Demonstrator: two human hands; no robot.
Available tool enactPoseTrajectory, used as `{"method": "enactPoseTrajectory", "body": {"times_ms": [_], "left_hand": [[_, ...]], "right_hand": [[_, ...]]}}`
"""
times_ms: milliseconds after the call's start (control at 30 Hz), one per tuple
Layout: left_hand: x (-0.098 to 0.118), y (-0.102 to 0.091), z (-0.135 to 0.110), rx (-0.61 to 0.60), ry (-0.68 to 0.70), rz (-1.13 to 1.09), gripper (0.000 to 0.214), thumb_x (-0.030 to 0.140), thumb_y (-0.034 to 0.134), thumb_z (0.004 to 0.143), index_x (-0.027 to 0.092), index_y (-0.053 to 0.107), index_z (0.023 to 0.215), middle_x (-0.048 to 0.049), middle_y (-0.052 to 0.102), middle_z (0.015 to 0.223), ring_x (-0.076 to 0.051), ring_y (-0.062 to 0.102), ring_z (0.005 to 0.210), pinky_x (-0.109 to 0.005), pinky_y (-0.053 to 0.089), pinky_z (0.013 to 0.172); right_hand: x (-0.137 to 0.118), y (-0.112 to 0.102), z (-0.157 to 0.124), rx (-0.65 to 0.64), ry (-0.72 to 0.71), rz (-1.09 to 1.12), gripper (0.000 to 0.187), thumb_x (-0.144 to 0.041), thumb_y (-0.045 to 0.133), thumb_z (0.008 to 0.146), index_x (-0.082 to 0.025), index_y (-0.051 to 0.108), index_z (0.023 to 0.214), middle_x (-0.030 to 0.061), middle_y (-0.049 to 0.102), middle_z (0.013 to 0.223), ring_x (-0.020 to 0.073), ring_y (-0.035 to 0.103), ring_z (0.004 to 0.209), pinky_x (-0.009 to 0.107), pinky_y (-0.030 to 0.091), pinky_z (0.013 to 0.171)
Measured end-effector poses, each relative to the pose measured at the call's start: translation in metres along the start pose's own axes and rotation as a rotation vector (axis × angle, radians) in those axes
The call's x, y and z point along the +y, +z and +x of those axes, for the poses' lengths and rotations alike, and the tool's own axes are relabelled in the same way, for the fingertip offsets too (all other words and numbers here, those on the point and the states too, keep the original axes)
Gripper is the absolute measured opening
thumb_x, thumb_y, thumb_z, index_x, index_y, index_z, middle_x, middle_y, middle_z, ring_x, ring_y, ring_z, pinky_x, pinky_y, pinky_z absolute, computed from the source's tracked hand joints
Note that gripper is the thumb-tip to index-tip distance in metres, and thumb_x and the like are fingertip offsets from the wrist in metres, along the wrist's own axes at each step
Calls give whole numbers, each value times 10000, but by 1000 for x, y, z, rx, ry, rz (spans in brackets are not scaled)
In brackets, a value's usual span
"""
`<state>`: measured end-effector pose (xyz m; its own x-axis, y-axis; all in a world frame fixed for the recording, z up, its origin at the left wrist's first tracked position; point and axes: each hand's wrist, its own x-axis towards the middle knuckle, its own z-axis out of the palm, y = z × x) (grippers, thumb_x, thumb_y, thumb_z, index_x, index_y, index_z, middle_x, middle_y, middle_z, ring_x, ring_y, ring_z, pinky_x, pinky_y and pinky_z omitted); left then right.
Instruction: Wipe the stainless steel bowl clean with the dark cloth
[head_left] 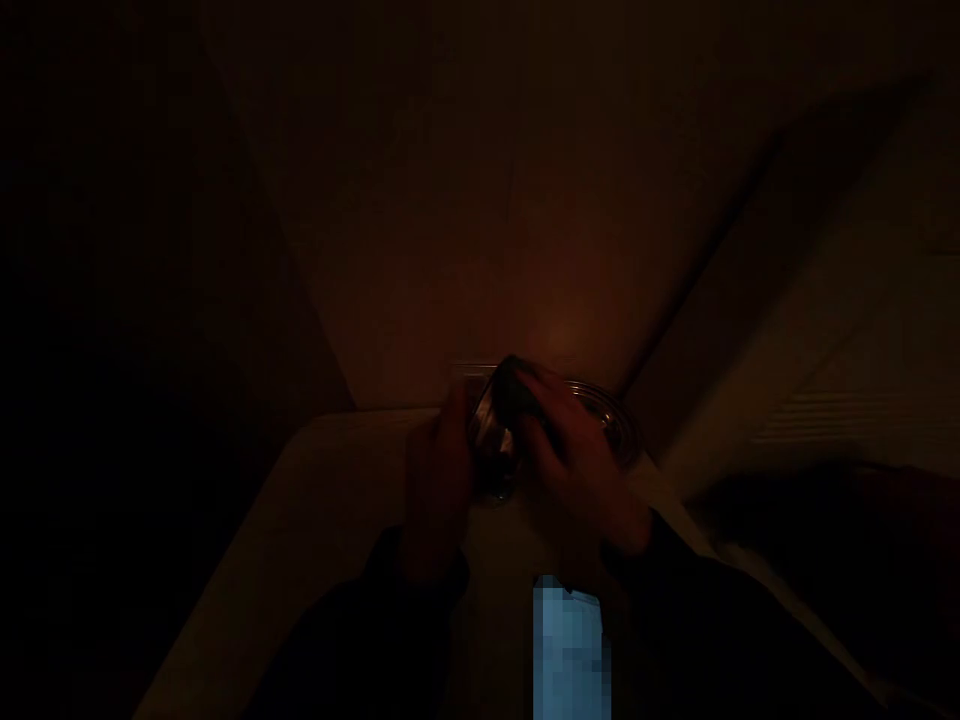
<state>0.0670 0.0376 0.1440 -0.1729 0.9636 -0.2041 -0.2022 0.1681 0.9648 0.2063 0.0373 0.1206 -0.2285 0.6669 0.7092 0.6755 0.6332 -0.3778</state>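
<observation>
The scene is very dark. Both my hands meet over a pale table. My left hand is wrapped round the side of a small clear glass jar. My right hand is closed over the jar's top, fingers curled round a dark lid-like part. The jar is tilted between the two hands. Both sleeves are dark.
A round glass dish or lid lies on the table just behind my right hand. A lit blue screen shows at the bottom centre. A wall rises behind the table; a pale ledge runs at the right.
</observation>
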Motion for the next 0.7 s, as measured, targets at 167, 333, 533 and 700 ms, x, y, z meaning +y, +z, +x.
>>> {"method": "enactPoseTrajectory", "body": {"times_ms": [167, 333, 533, 700], "left_hand": [[9, -4, -1, 71, 39, 123, 514, 591, 474, 825, 150, 663, 639, -37, 618, 555, -149, 565, 517, -234, 410, 457], [9, -6, -1, 55, 41, 170, 478, 580, 546, 791, 148, 662, 623, -27, 632, 567, -141, 570, 531, -219, 382, 444], [20, -10, -6, 23, 2, 109, 425, 514, 574, 807, 141, 681, 635, -13, 635, 555, -125, 567, 547, -201, 390, 465], [21, -7, -3, 29, -10, 112, 390, 477, 567, 819, 145, 687, 653, -9, 630, 547, -129, 576, 552, -202, 389, 469]], "right_hand": [[-15, 9, -13, -95, -265, -95, 421, -215, 502, 923, -191, 517, 1343, 143, 474, 1442, 292, 315, 1408, 549, 364, 1098], [12, -1, 5, -21, 26, 108, 416, -284, 436, 959, -211, 498, 1364, 106, 506, 1422, 234, 465, 1314, 464, 390, 1092], [37, -9, 12, 95, 495, 315, 423, -458, 434, 938, -189, 635, 1195, 71, 695, 1164, 259, 631, 1085, 439, 488, 960], [16, -4, 16, 51, 198, 251, 369, -311, 435, 947, -201, 577, 1270, 96, 609, 1303, 225, 558, 1206, 433, 423, 1050]]}}
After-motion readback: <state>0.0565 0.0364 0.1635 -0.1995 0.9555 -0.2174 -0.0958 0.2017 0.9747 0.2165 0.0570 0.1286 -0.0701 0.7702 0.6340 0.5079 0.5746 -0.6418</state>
